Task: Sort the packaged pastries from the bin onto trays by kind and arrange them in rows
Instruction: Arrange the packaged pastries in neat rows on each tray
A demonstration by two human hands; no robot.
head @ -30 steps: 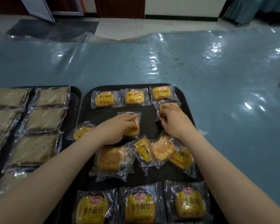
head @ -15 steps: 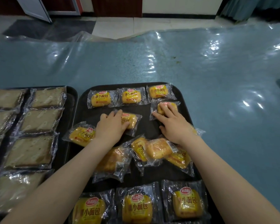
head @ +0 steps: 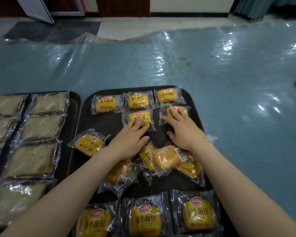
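Trays come first: two, the bun tray (head: 91,106) and the cake tray (head: 76,100) at nine o'clock of it, which shows about eight cake packets (head: 41,128). Yellow bun packets, as far as I can count, number thirteen. The loose bun (head: 88,142) lies at nine o'clock of the left hand (head: 129,142), long axis crosswise, so that hand is nearer. Left fingers lie flat on the second-row bun (head: 139,118). The right hand (head: 184,132) presses the end bun (head: 176,112), fingers straight.

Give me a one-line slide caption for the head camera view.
Both hands, left hand and right hand, press flat on yellow bun packets on the black tray.
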